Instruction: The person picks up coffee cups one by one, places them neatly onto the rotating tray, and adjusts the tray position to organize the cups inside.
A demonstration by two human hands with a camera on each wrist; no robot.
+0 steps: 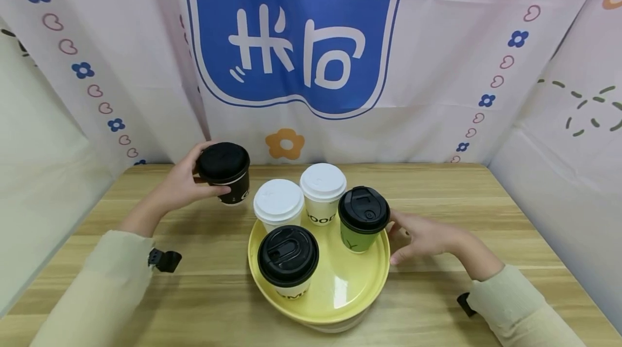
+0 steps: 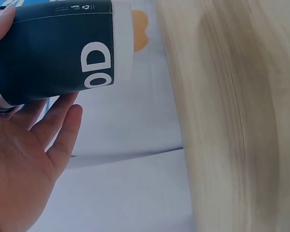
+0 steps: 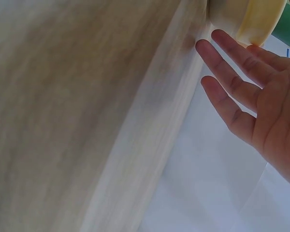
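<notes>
My left hand point(image 1: 187, 184) grips a black paper cup point(image 1: 238, 188) with a black lid, left of a round yellow tray point(image 1: 350, 293). In the left wrist view the cup point(image 2: 53, 53) shows white letters, and its base looks raised off the table. My right hand point(image 1: 427, 236) is at the tray's right edge, fingers spread and fairly straight; whether they touch the rim I cannot tell. On the tray stand a green cup point(image 1: 358, 236) with a black lid, two white-lidded cups point(image 1: 278, 204) point(image 1: 323, 188) and a white cup with a black lid point(image 1: 289, 260).
The tray sits raised on a pale base point(image 1: 340, 326) on the wooden table point(image 1: 209, 298). A printed cloth point(image 1: 437, 66) hangs behind the table's back edge, with pale cloth walls on both sides. Small black devices point(image 1: 167, 261) are strapped at both wrists.
</notes>
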